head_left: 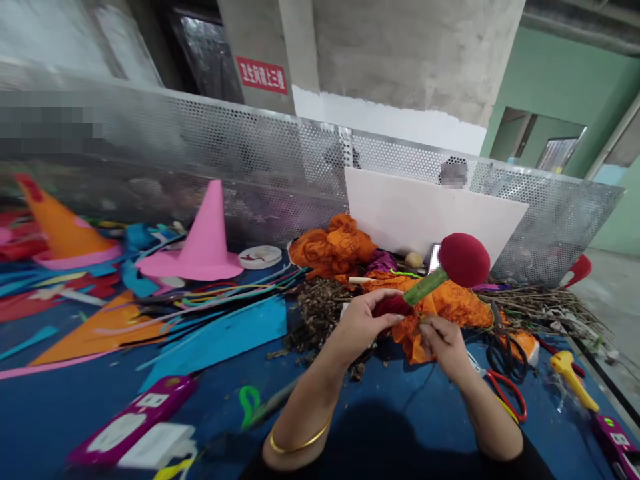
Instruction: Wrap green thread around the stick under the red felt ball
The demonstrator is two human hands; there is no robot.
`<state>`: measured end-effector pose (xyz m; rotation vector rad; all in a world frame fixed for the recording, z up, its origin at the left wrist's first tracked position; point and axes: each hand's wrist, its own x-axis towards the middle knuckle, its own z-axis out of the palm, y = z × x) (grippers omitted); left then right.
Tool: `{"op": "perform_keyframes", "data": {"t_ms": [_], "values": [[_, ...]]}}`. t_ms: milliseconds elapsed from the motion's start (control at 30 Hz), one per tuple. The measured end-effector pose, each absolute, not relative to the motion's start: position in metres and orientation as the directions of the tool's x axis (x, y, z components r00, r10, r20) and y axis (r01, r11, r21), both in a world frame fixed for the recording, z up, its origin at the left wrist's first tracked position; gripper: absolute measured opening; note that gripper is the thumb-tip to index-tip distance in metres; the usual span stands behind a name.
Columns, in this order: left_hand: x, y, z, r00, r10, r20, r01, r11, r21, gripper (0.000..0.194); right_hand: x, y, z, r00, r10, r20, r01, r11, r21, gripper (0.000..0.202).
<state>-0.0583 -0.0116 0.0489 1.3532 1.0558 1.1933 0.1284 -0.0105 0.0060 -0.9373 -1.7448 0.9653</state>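
A red ball (464,260) tops a green stem (424,287), which slants down to the left toward my hands. My left hand (367,319) is closed on dark red material (393,306) at the stem's lower end. Just right of it, my right hand (443,340) pinches something too small to make out, in front of crumpled orange material (457,303). Dried brown plant matter (320,310) lies left of my left hand.
Red-handled scissors (507,393) and a yellow glue gun (573,379) lie at the right. Pink (205,240) and orange (67,227) cone hats stand at the left, beside coloured strips. A perforated metal screen (250,167) and a white board (415,213) stand behind.
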Motion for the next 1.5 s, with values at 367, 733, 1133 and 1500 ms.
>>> {"op": "perform_keyframes", "data": {"t_ms": [367,733,1133,1500], "values": [[-0.034,0.008,0.031,0.206,0.977,-0.049,-0.084,0.067,0.994,0.045,0.127,-0.019,-0.009,-0.129,0.779,0.614,-0.458,0.503,-0.734,0.039],[-0.025,-0.002,0.026,0.177,0.983,-0.049,-0.107,0.069,0.992,0.044,0.128,-0.057,0.016,0.092,0.897,0.432,-0.178,0.442,-0.879,0.035],[-0.026,0.006,0.009,0.184,0.975,0.121,0.449,-0.193,0.873,0.040,0.137,-0.042,0.041,-0.296,0.647,0.703,0.169,0.760,-0.628,0.030],[-0.020,0.006,0.009,0.423,0.906,-0.004,0.501,-0.230,0.835,0.020,0.171,-0.016,0.042,-0.456,0.592,0.665,0.102,0.777,-0.621,0.023]]}}
